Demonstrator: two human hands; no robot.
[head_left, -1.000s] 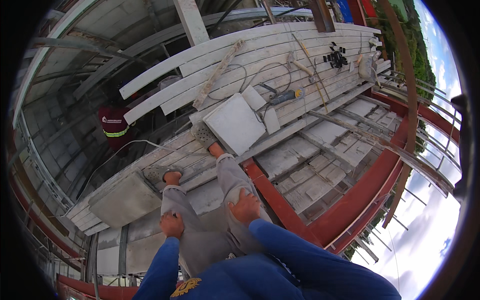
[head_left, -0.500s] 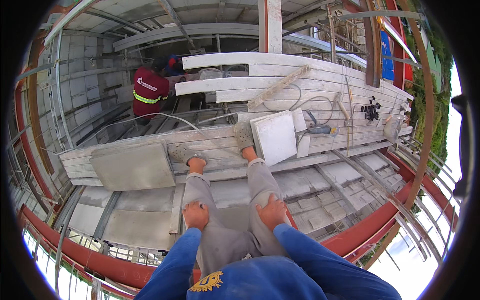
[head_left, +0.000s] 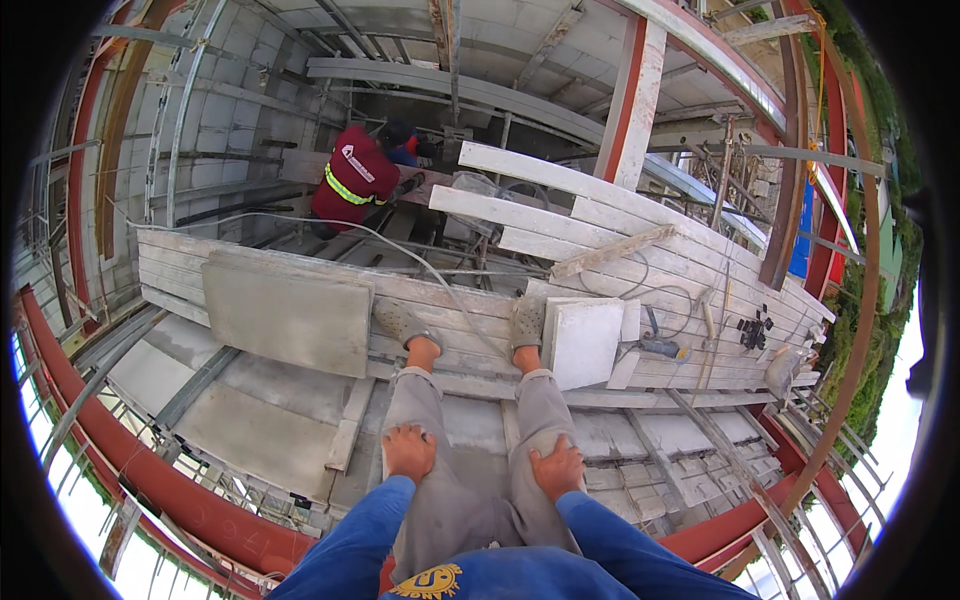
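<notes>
Grey trousers [head_left: 428, 505] under left hand [head_left: 410, 454] and right hand [head_left: 558, 468]; each grip slack, half-uncurled, empty. Planks [head_left: 530, 214] laid side by side; white slab [head_left: 584, 343], grinder [head_left: 660, 348] lie unheld.

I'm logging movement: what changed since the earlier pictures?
The view swung left, bringing more of the co-worker into sight. Nothing was grasped or released. The left hand and right hand stayed on the trousers; the white slab and power tool stayed put.
</notes>
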